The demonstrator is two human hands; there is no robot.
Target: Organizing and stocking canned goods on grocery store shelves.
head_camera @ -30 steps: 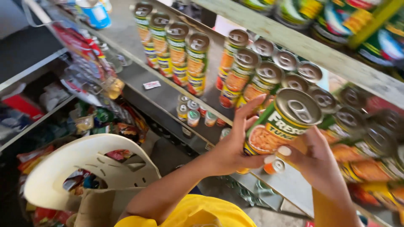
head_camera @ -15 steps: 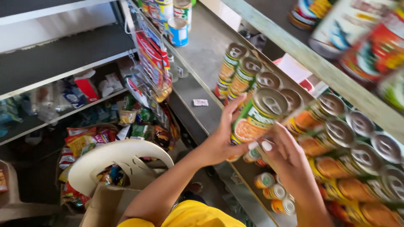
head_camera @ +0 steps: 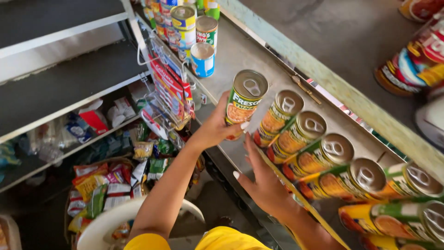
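**Green-label can held at the end of the shelf row**

Left hand is wrapped around a tall green-and-orange can with a pull-tab lid, fingers closed on its label, thumb side toward the shelf edge. The can sits centre frame, tilted, just beside the first can of the matching row that runs off toward the lower right along the metal shelf. Right hand is below it, open, fingers spread and stretched flat against the shelf's front lip, holding nothing. Up at top centre stands a small cluster of shorter tins, one blue-and-white can nearest. Lower left: a white plastic chair and a heap of colourful snack packets on the lower racks.
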